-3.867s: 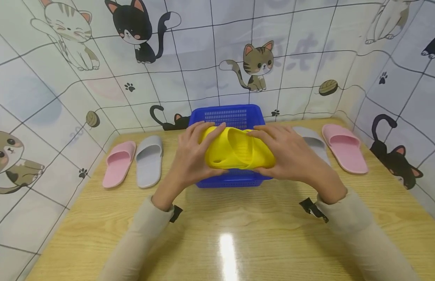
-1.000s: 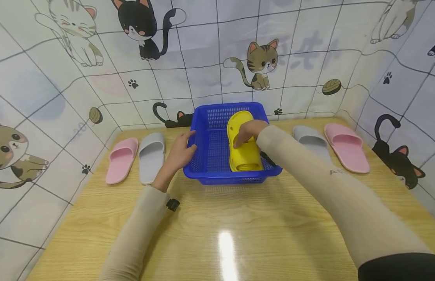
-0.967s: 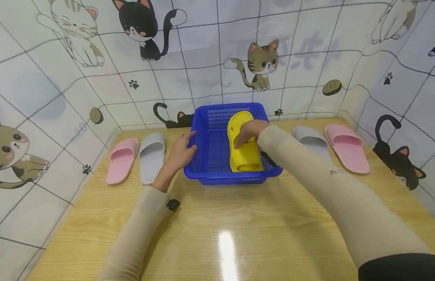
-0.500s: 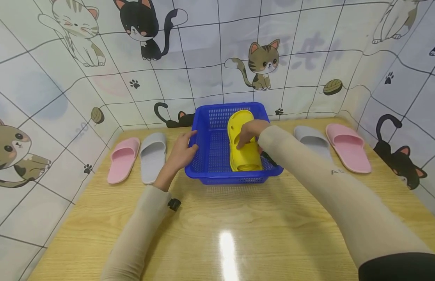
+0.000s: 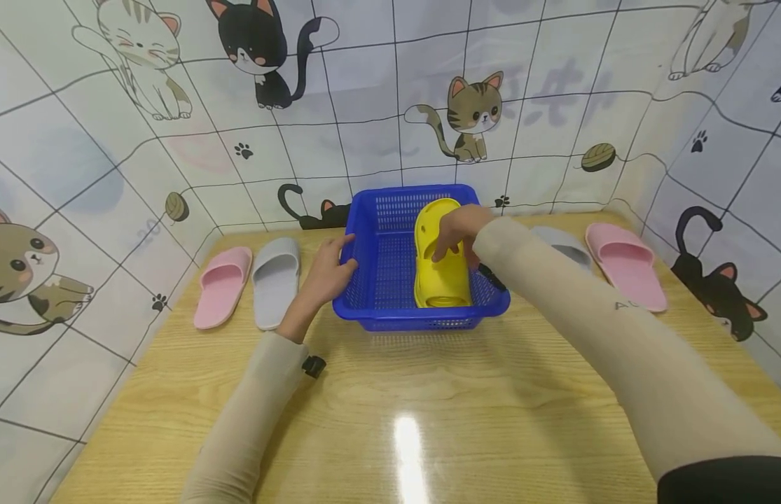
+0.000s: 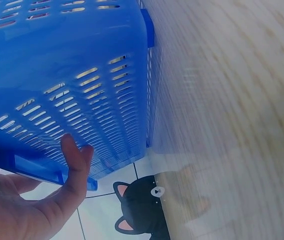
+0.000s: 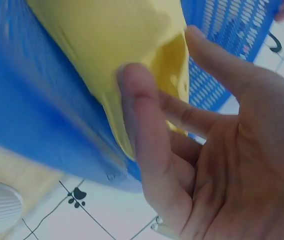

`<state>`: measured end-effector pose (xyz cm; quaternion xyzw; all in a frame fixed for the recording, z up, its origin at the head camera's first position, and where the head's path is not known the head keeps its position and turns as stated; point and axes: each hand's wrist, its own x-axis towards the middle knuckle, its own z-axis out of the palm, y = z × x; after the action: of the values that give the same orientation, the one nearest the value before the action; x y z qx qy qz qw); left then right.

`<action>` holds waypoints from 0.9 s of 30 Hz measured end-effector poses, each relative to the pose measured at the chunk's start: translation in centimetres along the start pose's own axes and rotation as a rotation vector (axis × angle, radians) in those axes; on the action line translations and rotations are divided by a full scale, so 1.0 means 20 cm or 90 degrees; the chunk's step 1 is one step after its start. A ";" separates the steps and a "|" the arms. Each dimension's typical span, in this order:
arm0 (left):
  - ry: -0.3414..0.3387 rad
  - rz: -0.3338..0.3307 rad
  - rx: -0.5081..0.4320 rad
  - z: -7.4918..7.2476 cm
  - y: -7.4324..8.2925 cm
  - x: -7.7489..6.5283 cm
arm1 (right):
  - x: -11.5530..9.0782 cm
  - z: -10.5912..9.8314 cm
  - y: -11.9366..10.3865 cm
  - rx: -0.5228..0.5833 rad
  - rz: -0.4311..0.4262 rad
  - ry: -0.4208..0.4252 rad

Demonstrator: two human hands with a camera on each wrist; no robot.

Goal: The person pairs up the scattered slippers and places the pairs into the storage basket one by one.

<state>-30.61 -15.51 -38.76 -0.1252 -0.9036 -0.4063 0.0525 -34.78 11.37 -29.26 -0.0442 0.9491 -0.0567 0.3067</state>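
Note:
A blue plastic basket (image 5: pixel 390 318) stands on the table, its sides pierced with slots. Yellow foam clog footwear (image 5: pixel 442 283) lies along the right half of the basket; whether it is one clog or two nested together I cannot tell. At the basket's left rim my left hand (image 5: pixel 327 273) grips the edge; in the left wrist view bent fingers (image 6: pixel 74 167) show at the slotted outer wall. My right hand (image 5: pixel 459 227) hovers over the clog's back part. The right wrist view shows its fingers (image 7: pixel 147 115) loose and apart near the clog's opening, pinching nothing.
On the left of the table lie a pink slipper (image 5: pixel 223 290) and a grey slipper (image 5: pixel 275 283). Another grey slipper (image 5: pixel 563 245), partly behind the right sleeve, and a pink slipper (image 5: pixel 626 262) lie on the right. A cat-patterned wall covering (image 5: pixel 365 98) rises behind the basket.
Both hands held the yellow clog above the basket; it now lies inside. Lately my right hand has drawn back slightly rightward from it, and the clog has shifted a little right. My left hand stays put.

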 end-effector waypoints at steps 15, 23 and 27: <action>-0.018 -0.020 0.004 -0.02 0.00 0.00 | -0.22 -0.04 0.12 0.080 -0.266 0.261; -0.014 0.000 -0.001 -0.02 -0.01 0.00 | -0.39 0.08 0.31 0.173 -0.326 0.415; -0.019 0.006 -0.008 -0.02 -0.02 0.00 | -0.41 0.16 0.43 0.226 -0.312 0.442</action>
<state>-30.78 -16.07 -38.72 -0.1363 -0.9011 -0.4097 0.0399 -26.73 20.65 -28.28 -0.1925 0.9327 -0.3009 -0.0492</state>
